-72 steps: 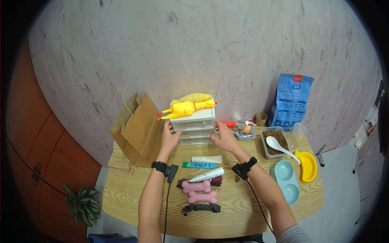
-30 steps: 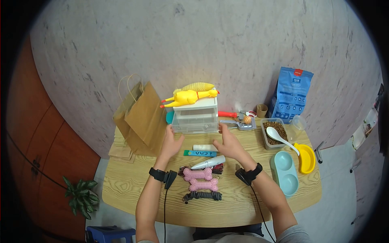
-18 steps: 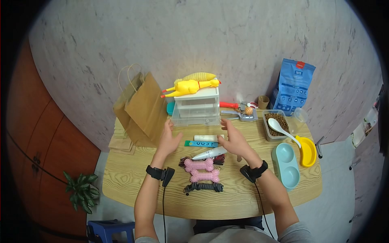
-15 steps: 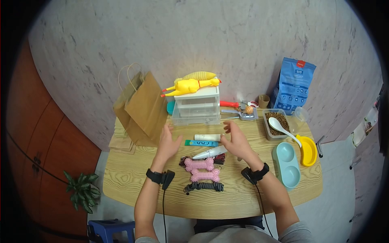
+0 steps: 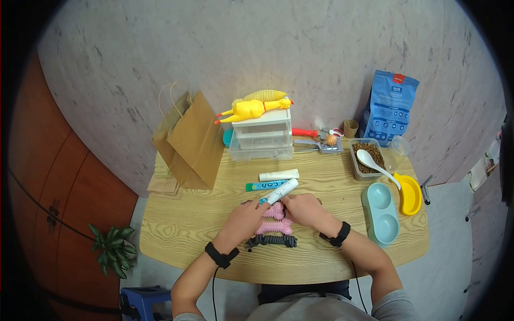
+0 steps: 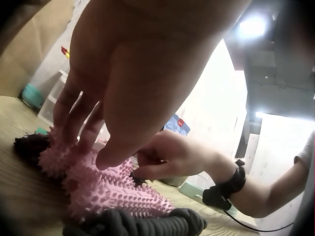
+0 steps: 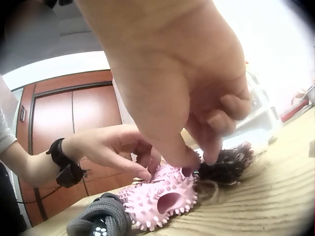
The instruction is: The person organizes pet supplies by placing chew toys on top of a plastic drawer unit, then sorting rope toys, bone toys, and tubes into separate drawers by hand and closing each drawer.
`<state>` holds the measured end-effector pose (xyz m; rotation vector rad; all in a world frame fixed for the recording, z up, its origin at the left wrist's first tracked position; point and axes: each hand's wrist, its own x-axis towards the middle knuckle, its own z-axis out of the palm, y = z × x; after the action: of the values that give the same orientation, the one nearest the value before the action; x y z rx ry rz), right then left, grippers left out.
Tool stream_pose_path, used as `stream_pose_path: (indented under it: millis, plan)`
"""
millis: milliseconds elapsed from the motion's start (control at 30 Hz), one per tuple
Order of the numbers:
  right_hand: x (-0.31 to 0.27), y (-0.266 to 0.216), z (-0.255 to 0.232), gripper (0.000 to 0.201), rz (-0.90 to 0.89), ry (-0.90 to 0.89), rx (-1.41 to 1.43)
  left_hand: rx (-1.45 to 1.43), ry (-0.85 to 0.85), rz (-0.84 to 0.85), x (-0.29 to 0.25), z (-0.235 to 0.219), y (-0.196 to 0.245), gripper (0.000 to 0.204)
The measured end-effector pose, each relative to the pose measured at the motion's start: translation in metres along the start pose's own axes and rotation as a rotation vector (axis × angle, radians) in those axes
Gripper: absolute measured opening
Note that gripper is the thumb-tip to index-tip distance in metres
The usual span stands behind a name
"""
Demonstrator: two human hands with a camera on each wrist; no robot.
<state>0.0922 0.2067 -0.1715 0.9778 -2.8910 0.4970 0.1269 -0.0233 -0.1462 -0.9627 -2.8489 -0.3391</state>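
Two pink spiky bone toys lie side by side on the table. My left hand (image 5: 247, 218) reaches over the left end of the far pink bone (image 5: 275, 211), fingers beyond it and thumb on the near side. At its other end, my right hand (image 5: 306, 209) pinches with thumb and forefinger, beside the dark rope toy (image 7: 226, 167). The near pink bone (image 5: 274, 228) lies before a grey rope toy (image 5: 273, 242). A white tube (image 5: 282, 191) lies aslant just beyond the fingers, overlapping the blue-green packet (image 5: 259, 186). Another pale tube (image 5: 278, 175) lies behind.
The drawer unit (image 5: 262, 123) stands behind with a clear drawer (image 5: 262, 152) pulled out and a yellow rubber chicken (image 5: 257, 109) on top. Left stands a paper bag (image 5: 195, 144). At right are a kibble box (image 5: 367, 174), a blue double bowl (image 5: 381, 214) and a yellow dish (image 5: 410, 195).
The clear drawer was pulled out, then both hands left it and came back towards me to the pink bones. The white tube has shifted and turned more steeply.
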Motion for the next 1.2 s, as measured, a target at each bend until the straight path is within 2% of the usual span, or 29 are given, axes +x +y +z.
stream_pose_path:
  millis: [33,167,233,367,667,767,867,933,1033,1133,1200]
  plan:
    - [-0.001,0.0,0.001,0.035,0.026,-0.055,-0.007,0.013,0.019,0.004,0.001,0.001,0.0,0.031]
    - [-0.005,0.003,-0.003,0.041,0.062,-0.068,0.028,0.06,0.11,0.042,0.004,0.0,0.003,0.033]
    - [-0.008,0.006,-0.001,0.04,0.006,0.1,0.036,0.059,0.097,0.019,0.005,0.0,0.005,0.033]
    - [-0.004,0.017,0.015,0.044,-0.017,0.142,0.039,0.072,0.1,0.012,0.008,0.0,0.005,0.033]
    - [-0.01,0.028,0.009,0.024,-0.039,-0.008,-0.001,0.248,0.133,0.088,0.008,0.004,-0.012,0.03]
    - [-0.024,0.031,-0.008,0.022,-0.021,-0.03,-0.034,0.22,0.127,0.059,0.004,-0.001,-0.012,0.026]
    - [-0.034,0.042,-0.018,0.02,0.061,-0.125,-0.042,0.252,0.12,0.063,-0.001,0.0,-0.019,0.025]
    - [-0.04,0.048,-0.023,0.033,0.172,-0.278,-0.131,0.261,0.099,0.061,-0.004,0.0,-0.021,0.024]
    - [-0.05,0.04,-0.045,0.04,0.23,-0.268,-0.211,0.261,0.084,0.06,-0.005,0.004,-0.023,0.024]
    - [-0.042,0.026,-0.054,0.045,0.169,-0.223,-0.124,0.237,0.084,0.041,-0.005,0.004,-0.021,0.024]
    - [-0.038,0.023,-0.039,0.045,0.112,-0.195,-0.108,0.22,0.075,0.029,-0.003,-0.001,-0.014,0.023]
